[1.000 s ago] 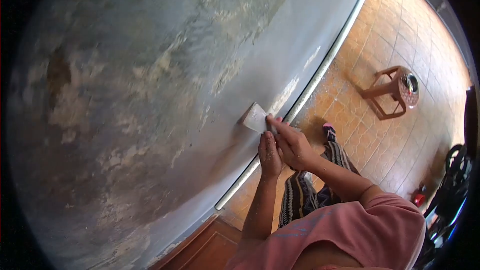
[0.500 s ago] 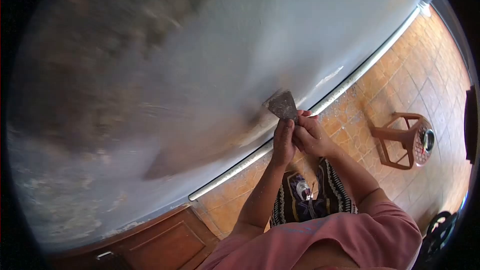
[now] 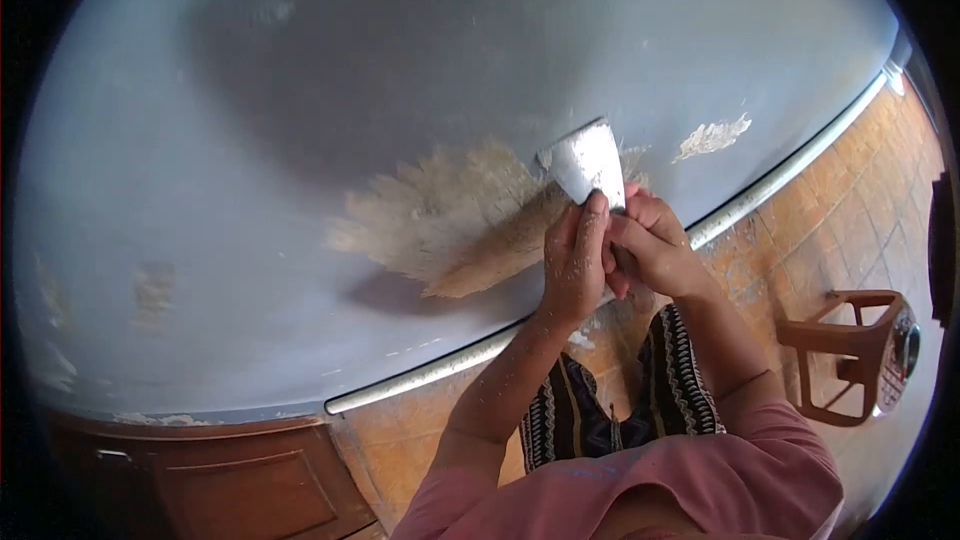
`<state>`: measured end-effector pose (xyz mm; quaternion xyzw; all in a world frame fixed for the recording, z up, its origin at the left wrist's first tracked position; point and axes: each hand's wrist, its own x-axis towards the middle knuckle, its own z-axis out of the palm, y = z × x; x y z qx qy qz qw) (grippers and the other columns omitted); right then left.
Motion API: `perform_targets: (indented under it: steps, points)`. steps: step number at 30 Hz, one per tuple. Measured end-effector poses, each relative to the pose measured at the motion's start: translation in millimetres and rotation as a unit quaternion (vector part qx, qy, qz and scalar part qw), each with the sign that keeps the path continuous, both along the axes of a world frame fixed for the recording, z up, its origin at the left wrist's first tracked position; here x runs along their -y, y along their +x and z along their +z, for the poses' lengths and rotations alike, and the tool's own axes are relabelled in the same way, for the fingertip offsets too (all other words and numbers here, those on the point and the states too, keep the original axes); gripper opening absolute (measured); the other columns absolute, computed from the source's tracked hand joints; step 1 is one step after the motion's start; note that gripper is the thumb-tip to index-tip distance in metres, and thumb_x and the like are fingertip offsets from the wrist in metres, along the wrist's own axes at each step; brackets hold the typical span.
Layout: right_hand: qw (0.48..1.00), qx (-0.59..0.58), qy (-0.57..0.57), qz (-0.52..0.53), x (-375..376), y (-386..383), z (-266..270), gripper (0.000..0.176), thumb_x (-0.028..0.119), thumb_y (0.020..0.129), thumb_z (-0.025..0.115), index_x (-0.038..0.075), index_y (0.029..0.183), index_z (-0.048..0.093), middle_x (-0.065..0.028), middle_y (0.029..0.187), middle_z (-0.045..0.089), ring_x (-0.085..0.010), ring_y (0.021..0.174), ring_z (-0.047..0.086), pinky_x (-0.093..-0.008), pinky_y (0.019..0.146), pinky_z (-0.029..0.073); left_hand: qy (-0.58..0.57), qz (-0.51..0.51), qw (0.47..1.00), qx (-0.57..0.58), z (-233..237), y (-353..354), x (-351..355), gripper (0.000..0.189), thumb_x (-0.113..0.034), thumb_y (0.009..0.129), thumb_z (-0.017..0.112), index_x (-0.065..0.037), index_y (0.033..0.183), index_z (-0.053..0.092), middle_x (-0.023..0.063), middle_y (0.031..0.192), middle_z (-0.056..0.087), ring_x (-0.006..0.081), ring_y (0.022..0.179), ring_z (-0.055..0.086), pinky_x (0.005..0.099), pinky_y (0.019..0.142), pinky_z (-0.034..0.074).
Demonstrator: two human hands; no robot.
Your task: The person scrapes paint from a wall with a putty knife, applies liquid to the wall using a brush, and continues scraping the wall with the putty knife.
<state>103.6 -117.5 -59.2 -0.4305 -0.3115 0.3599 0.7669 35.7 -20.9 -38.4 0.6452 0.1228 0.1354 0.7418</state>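
Observation:
A putty knife (image 3: 588,162) with a wide metal blade is held in both hands, its blade lit bright and its edge at the wall (image 3: 450,80). My left hand (image 3: 577,258) is closed on it, the thumb lying along the base of the blade. My right hand (image 3: 648,245) wraps the handle, which the fingers mostly hide. Just left of the blade spreads a large bare patch (image 3: 440,205) where the grey-blue paint is gone. Pale specks cling to both hands and forearms.
Farther right on the wall is a smaller peeled patch (image 3: 712,138). A white pipe (image 3: 440,368) runs along the wall's base. On the tiled floor (image 3: 770,230) stands a brown plastic stool (image 3: 850,350) with a dark round object on top. A wooden door (image 3: 250,485) lies at lower left.
The view has shifted and sharpened. The putty knife has turned so its blade shows bright instead of dark, and it now sits higher in view beside the large bare patch.

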Motion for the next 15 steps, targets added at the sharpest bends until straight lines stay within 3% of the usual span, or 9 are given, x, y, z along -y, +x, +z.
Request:
perform_targets:
  steps: [2,3,6,7,10,11,15]
  points:
    - [0.998,-0.061,-0.002,-0.014,-6,-11,-3,0.024,0.015,0.096,0.043,0.002,0.076,0.049,-0.0035,0.057,0.048,-0.0122,0.041,0.045,-0.0271,0.038,0.040,-0.054,-0.006,0.988,0.144,-30,10,-5,0.048,-0.038,0.099,0.036,0.005,0.109,0.055,0.0172,0.094,0.063,0.0301,0.092,0.064,0.0375,0.083,0.052]
    - [0.998,-0.059,0.015,-0.015,-10,-14,-14,0.024,0.014,0.095,0.043,0.003,0.074,0.046,-0.0031,0.056,0.046,-0.0122,0.041,0.044,-0.0275,0.038,0.039,-0.051,-0.022,0.986,0.160,-31,10,-6,0.049,-0.037,0.099,0.036,0.007,0.110,0.053,0.0190,0.096,0.063,0.0323,0.097,0.063,0.0392,0.087,0.051]
    - [0.994,-0.032,0.008,-0.102,-12,-27,-35,0.023,0.015,0.095,0.043,0.003,0.075,0.047,-0.0033,0.058,0.047,-0.0125,0.043,0.046,-0.0277,0.039,0.039,-0.116,-0.031,0.987,0.105,-39,1,-3,0.045,-0.033,0.099,0.040,0.008,0.107,0.056,0.0168,0.097,0.064,0.0236,0.088,0.064,0.0332,0.082,0.052]
    - [0.988,-0.001,-0.051,-0.144,-13,-34,-45,0.022,0.015,0.094,0.044,0.003,0.076,0.048,-0.0040,0.059,0.049,-0.0127,0.044,0.047,-0.0278,0.039,0.039,-0.095,-0.017,0.992,0.084,-49,-1,-4,0.044,-0.032,0.099,0.041,0.007,0.105,0.057,0.0161,0.095,0.064,0.0220,0.085,0.064,0.0320,0.078,0.052]
    - [0.958,0.120,-0.005,-0.259,-29,-43,-47,0.023,0.015,0.094,0.044,0.002,0.076,0.050,-0.0049,0.057,0.050,-0.0131,0.042,0.047,-0.0274,0.039,0.038,-0.029,0.034,0.995,0.094,-48,-9,-5,0.046,-0.032,0.099,0.040,0.011,0.106,0.054,0.0212,0.094,0.062,0.0291,0.086,0.064,0.0376,0.078,0.054]
    - [0.983,0.042,-0.030,-0.177,-25,-41,-41,0.026,0.016,0.094,0.044,0.002,0.074,0.052,-0.0054,0.056,0.051,-0.0135,0.041,0.048,-0.0271,0.038,0.038,-0.016,0.060,0.995,0.083,-43,-11,-7,0.044,-0.030,0.099,0.041,0.011,0.105,0.055,0.0199,0.091,0.062,0.0271,0.081,0.064,0.0355,0.072,0.055]
    - [0.988,-0.023,-0.045,-0.145,-19,-50,-20,0.028,0.017,0.093,0.044,0.001,0.072,0.055,-0.0043,0.055,0.052,-0.0114,0.044,0.049,-0.0250,0.041,0.038,-0.002,0.040,0.995,0.092,-40,-11,-11,0.044,-0.029,0.099,0.040,0.012,0.105,0.055,0.0180,0.089,0.061,0.0270,0.080,0.064,0.0343,0.072,0.054]
